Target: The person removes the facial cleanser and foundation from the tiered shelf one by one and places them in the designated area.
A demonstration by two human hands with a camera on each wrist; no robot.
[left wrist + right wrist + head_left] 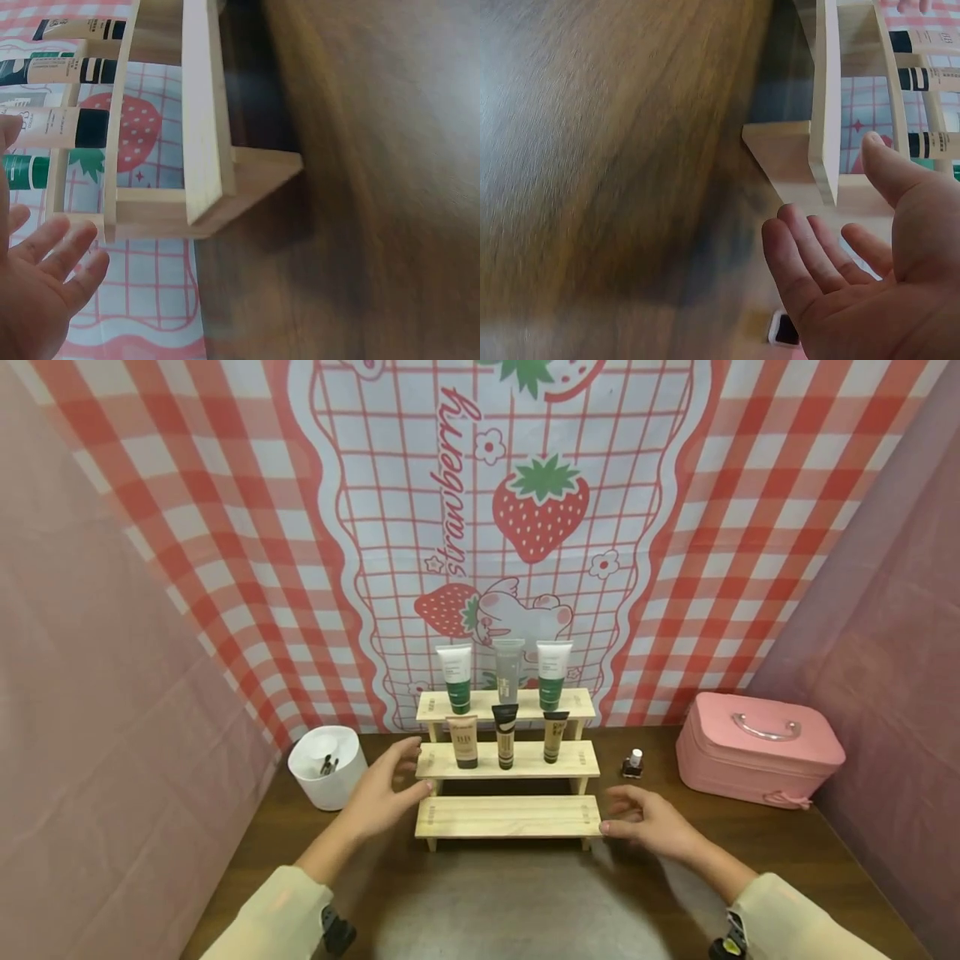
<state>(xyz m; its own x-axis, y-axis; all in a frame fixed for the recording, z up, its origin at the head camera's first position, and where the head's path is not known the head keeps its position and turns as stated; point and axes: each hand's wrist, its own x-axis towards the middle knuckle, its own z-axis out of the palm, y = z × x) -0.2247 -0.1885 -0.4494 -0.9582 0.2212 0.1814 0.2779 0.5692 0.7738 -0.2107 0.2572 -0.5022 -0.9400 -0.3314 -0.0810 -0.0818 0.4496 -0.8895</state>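
A three-tier wooden display rack point(507, 817) stands on the table between the two hands. Beside its left end, near the middle tier, is my left hand point(384, 792), fingers spread and holding nothing. My right hand point(654, 823) is at the right end of the bottom tier, thumb close to its edge, palm empty. On the top tier stand two white-and-green tubes point(456, 680) point(552, 678) with a grey tube point(508, 670) between them. The middle tier carries a beige BB tube point(464, 742), a black-topped tube point(506, 737) and a smaller dark-topped tube point(553, 738). The bottom tier is bare.
A small dark bottle with a white cap point(633, 764) stands right of the rack. Farther right sits a pink case point(757, 752) with a metal handle. At the left is a white round container point(327, 785) with small items inside. A strawberry-print cloth point(540, 518) hangs behind.
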